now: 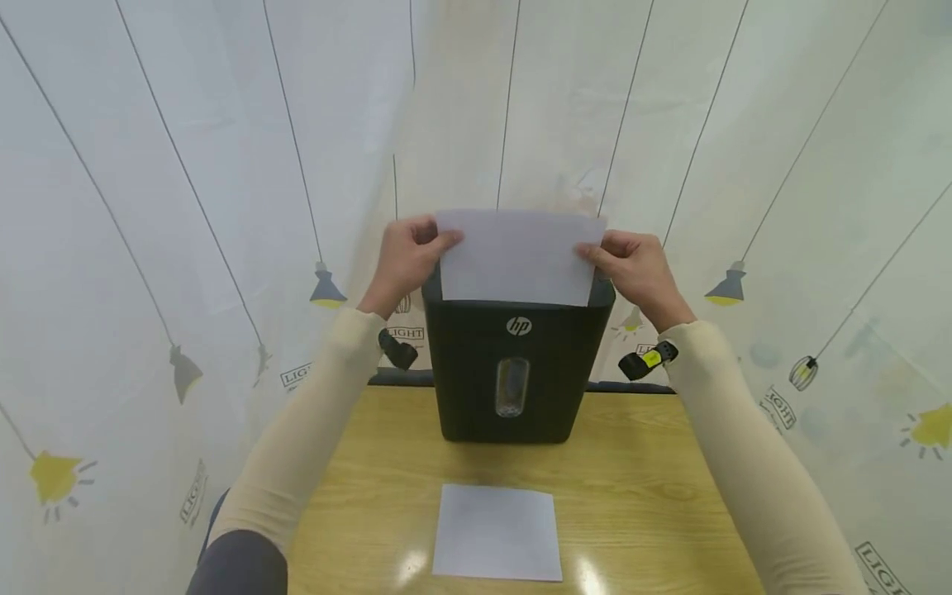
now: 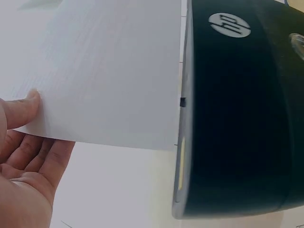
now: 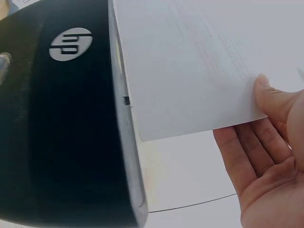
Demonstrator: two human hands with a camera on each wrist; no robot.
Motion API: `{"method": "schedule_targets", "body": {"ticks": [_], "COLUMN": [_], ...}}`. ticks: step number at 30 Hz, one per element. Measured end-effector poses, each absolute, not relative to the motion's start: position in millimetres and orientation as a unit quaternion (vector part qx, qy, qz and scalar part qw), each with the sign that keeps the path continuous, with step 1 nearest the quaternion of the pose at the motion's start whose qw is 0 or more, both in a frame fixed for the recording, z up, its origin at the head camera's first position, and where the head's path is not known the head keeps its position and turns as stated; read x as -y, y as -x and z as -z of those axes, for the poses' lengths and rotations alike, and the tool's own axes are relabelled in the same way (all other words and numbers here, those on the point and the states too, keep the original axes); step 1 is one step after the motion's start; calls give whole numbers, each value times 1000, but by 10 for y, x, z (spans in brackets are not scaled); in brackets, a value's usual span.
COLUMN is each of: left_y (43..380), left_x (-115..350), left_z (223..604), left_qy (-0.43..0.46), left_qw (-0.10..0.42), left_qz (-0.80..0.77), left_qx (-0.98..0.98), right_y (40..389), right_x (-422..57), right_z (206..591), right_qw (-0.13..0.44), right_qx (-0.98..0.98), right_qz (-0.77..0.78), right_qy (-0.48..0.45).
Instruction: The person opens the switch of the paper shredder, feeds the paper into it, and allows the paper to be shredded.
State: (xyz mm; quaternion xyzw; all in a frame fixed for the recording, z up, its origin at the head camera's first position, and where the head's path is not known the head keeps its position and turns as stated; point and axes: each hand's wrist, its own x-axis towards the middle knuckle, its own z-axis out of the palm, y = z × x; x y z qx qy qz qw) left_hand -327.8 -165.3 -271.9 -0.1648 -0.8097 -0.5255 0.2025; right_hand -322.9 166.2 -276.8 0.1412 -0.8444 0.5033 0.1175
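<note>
A white sheet of paper (image 1: 521, 256) stands upright over the top of a black HP paper shredder (image 1: 476, 364). My left hand (image 1: 409, 256) pinches the sheet's left edge between thumb and fingers. On the opposite edge, my right hand (image 1: 630, 263) pinches it the same way. The left wrist view shows the left thumb (image 2: 28, 109) on the near face of the paper, with the fingers behind. In the right wrist view the paper's lower edge (image 3: 180, 136) is beside the shredder's top; whether it has entered the slot I cannot tell.
Another white sheet (image 1: 497, 533) lies flat on the wooden table (image 1: 640, 487) in front of the shredder. A small clear window (image 1: 511, 387) is set in the shredder's front. Behind and at both sides hangs a pale curtain (image 1: 461, 107) printed with lamps.
</note>
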Motion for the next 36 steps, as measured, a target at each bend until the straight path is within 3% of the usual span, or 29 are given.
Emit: {"method": "schedule_targets", "body": {"ticks": [14, 24, 36], "left_y": [3525, 3751, 3775], "left_x": [1636, 1646, 1631], "left_z": [2548, 2629, 2753], "left_qy": [156, 159, 163], "left_qw": [201, 192, 179], "left_qz": [510, 509, 497], "left_qx": [821, 824, 833], "right_y": [3595, 3860, 3929], "right_x": [-1695, -1693, -1715], "right_z": [2675, 2785, 2939], "right_qw": [106, 92, 79], "right_qx": [833, 825, 846], "right_qz": [-518, -533, -508], "right_qy": [-161, -165, -143]}}
